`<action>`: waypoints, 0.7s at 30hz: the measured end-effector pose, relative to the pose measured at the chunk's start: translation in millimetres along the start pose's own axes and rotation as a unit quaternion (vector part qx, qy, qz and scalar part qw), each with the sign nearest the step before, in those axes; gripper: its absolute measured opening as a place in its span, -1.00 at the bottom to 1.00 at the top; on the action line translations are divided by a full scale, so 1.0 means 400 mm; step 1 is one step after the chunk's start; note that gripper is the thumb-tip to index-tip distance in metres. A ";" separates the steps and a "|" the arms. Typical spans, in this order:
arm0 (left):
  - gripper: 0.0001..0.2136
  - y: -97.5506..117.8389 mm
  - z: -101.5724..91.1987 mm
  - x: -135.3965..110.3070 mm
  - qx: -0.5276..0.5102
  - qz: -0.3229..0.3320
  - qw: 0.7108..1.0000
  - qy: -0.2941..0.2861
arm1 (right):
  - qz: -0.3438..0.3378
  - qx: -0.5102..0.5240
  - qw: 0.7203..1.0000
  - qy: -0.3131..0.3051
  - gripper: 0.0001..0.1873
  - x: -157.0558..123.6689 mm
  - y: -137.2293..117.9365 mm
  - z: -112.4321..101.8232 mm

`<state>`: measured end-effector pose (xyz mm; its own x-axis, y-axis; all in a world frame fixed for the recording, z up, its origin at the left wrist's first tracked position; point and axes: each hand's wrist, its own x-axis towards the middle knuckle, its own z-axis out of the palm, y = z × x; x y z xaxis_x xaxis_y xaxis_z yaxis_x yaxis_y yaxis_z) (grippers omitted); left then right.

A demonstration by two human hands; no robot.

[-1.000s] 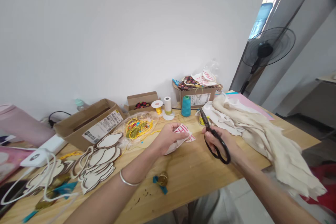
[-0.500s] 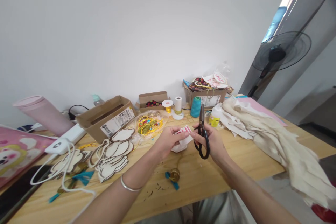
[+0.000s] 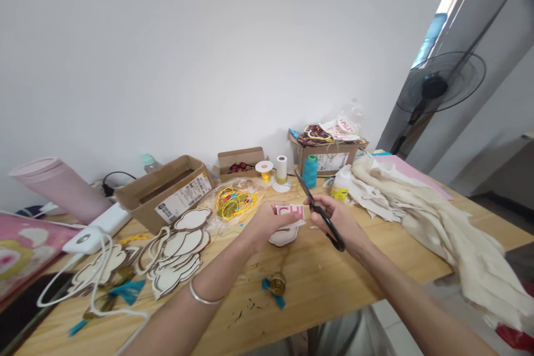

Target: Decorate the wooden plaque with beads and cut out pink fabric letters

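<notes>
My left hand (image 3: 269,223) pinches a small piece of white cloth (image 3: 291,212) printed with pink letters. Just below the cloth, a white cloud-shaped piece (image 3: 283,236) with a brown edge shows in part; whether the hand also touches it I cannot tell. My right hand (image 3: 336,219) grips a pair of black scissors (image 3: 319,208), their blades pointing up and to the left, beside the cloth and apart from it. Nearer to me on the table lies a brass bell (image 3: 277,283) with a teal ribbon (image 3: 273,293).
Flat cloud-shaped pieces (image 3: 179,250) lie in a pile at left, near a white cable (image 3: 98,272). Cardboard boxes (image 3: 167,192), a teal thread cone (image 3: 310,171) and a yellow-labelled bottle (image 3: 341,183) stand along the back. Cream cloth (image 3: 434,228) hangs over the right edge.
The scissors have swung from nearly upright to leaning left. The cloth has turned so its pink letters face me, and my right fingers have come away from it.
</notes>
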<state>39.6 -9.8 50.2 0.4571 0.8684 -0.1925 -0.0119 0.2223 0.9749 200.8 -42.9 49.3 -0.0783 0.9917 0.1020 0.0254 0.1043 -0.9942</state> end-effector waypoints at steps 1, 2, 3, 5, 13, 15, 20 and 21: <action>-0.78 -0.001 -0.001 0.000 -0.017 -0.001 1.000 0.002 | -0.003 0.010 1.000 -0.010 -0.51 0.000 0.000 0.003; -0.78 -0.003 -0.001 0.000 -0.035 -0.001 0.999 0.005 | -0.006 0.018 1.000 -0.018 -0.51 -0.002 0.001 0.005; -0.77 -0.005 -0.003 0.001 -0.053 0.002 0.999 0.007 | -0.009 0.024 0.999 -0.023 -0.51 -0.005 0.002 0.006; -0.76 -0.012 -0.009 0.003 -0.080 0.017 0.996 0.020 | -0.015 0.021 0.999 -0.026 -0.53 -0.012 0.006 0.007; -0.63 -0.074 -0.059 0.011 -0.078 0.047 0.986 0.137 | -0.129 -0.077 0.985 0.089 -0.57 0.054 0.036 0.017; -0.54 -0.079 -0.065 0.012 -0.081 0.061 0.984 0.144 | -0.147 -0.077 0.984 0.069 -0.56 0.091 0.042 0.024; -0.51 -0.080 -0.068 0.012 -0.013 0.083 0.981 0.176 | -0.114 -0.037 0.993 -0.012 -0.59 0.133 0.064 0.040; -0.52 -0.082 -0.068 0.013 0.009 0.090 0.979 0.181 | -0.097 -0.027 0.995 -0.015 -0.58 0.132 0.071 0.043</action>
<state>18.0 -0.4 14.3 0.1030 0.9938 -0.0407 -0.0457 0.0456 0.9979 180.3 11.0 26.0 -0.1171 0.9497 0.2906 0.0604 0.2989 -0.9524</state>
